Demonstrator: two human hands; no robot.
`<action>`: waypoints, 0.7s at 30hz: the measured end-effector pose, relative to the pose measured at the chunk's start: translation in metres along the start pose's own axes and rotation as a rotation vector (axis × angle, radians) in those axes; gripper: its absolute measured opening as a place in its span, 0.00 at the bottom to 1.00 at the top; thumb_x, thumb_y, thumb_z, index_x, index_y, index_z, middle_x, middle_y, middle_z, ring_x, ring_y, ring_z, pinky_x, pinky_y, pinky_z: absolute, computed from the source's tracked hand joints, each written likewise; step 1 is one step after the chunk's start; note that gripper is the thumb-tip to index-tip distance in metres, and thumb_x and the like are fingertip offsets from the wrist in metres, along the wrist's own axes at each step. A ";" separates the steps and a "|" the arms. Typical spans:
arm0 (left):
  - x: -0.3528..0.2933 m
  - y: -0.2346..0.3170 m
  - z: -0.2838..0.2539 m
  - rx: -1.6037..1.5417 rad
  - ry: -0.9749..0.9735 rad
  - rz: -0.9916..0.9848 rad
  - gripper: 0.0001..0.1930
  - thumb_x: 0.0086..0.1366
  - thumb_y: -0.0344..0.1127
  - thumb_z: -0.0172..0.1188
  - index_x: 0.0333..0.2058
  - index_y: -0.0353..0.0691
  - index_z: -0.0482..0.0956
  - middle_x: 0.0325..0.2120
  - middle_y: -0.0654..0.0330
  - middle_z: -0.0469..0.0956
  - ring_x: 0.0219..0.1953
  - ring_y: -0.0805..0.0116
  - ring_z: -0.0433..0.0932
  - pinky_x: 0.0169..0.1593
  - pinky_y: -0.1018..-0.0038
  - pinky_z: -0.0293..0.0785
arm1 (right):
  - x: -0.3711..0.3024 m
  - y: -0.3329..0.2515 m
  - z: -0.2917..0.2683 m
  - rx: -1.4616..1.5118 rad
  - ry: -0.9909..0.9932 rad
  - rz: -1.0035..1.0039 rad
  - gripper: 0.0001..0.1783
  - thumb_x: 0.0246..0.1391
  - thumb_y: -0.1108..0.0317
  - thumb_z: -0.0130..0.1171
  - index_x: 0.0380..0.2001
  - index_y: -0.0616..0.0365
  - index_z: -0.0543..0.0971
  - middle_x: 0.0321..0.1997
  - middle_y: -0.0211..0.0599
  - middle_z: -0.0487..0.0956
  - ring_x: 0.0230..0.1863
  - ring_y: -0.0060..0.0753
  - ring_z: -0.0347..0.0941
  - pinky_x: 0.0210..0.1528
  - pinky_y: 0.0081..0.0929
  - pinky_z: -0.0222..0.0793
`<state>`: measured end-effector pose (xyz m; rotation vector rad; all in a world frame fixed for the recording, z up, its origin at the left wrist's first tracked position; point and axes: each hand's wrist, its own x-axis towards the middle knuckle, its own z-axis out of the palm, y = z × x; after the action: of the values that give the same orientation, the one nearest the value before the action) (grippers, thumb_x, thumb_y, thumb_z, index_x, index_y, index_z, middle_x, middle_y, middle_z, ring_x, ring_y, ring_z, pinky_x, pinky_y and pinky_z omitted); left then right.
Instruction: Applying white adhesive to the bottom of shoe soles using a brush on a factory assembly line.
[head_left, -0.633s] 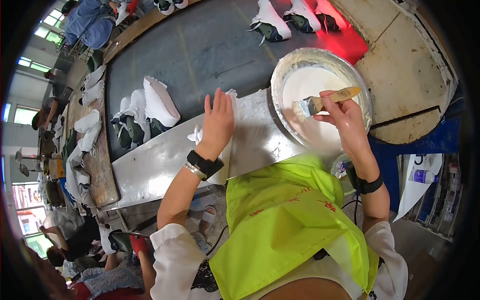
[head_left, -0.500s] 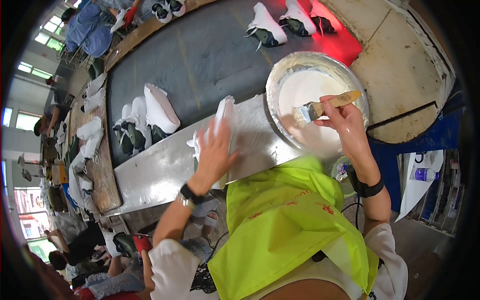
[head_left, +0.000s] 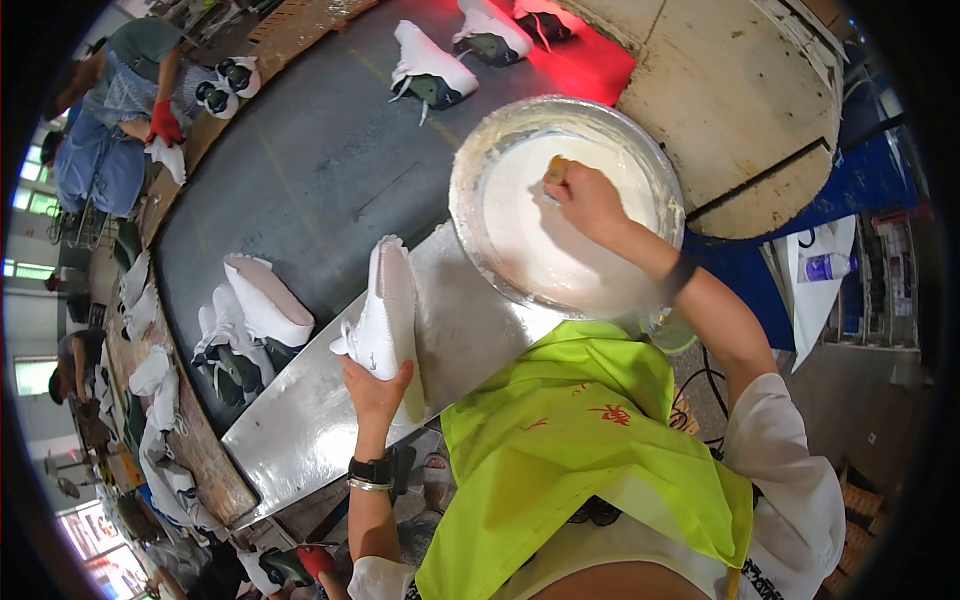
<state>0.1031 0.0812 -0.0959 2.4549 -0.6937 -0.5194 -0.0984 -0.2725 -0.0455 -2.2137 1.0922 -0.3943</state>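
A white shoe upper (head_left: 385, 318) lies on the metal sheet with its toe away from me; a pale yellowish piece shows beneath its near end. My left hand (head_left: 376, 392) is closed around that near end, thumb on one side and fingers on the other. Over the wide metal basin (head_left: 470, 235) of creamy white liquid (head_left: 520, 205), my right hand (head_left: 592, 203) grips a paintbrush (head_left: 556, 168) by its wooden handle. The bristles are hidden, so I cannot tell how deep they sit in the liquid.
The shiny metal sheet (head_left: 300, 425) borders a dark conveyor belt (head_left: 310, 170). White-and-green shoes (head_left: 268, 305) stand on the belt at left, more (head_left: 432, 70) at the far side near red light. A co-worker's red-gloved hand (head_left: 165, 123) holds a white piece at far left.
My left hand has gone from blurred over the shoe upper to gripping its near end. My right hand has turned the brush down into the basin. The whole view has shifted.
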 end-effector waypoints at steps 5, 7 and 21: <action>-0.006 -0.001 -0.008 -0.174 -0.001 0.048 0.45 0.43 0.43 0.71 0.56 0.31 0.58 0.47 0.42 0.68 0.52 0.48 0.67 0.56 0.60 0.64 | -0.011 -0.009 -0.003 -0.207 -0.128 0.011 0.11 0.54 0.64 0.55 0.32 0.61 0.77 0.34 0.49 0.79 0.33 0.48 0.77 0.36 0.38 0.71; -0.018 0.033 -0.025 -0.611 -0.183 -0.167 0.36 0.49 0.39 0.68 0.54 0.32 0.63 0.45 0.48 0.72 0.49 0.59 0.72 0.53 0.66 0.67 | -0.016 -0.009 -0.017 0.120 0.005 -0.023 0.11 0.53 0.65 0.57 0.31 0.64 0.77 0.30 0.47 0.80 0.31 0.40 0.77 0.35 0.35 0.71; -0.090 0.072 0.030 -1.020 -0.362 -0.090 0.32 0.54 0.38 0.66 0.54 0.32 0.64 0.46 0.55 0.72 0.46 0.68 0.71 0.50 0.72 0.69 | -0.048 -0.094 0.006 0.966 0.130 -0.107 0.10 0.55 0.70 0.56 0.37 0.67 0.77 0.30 0.38 0.79 0.31 0.24 0.75 0.35 0.21 0.72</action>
<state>-0.0094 0.0687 -0.0580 1.4444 -0.3073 -1.0528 -0.0685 -0.1894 0.0120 -1.3878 0.6242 -0.8984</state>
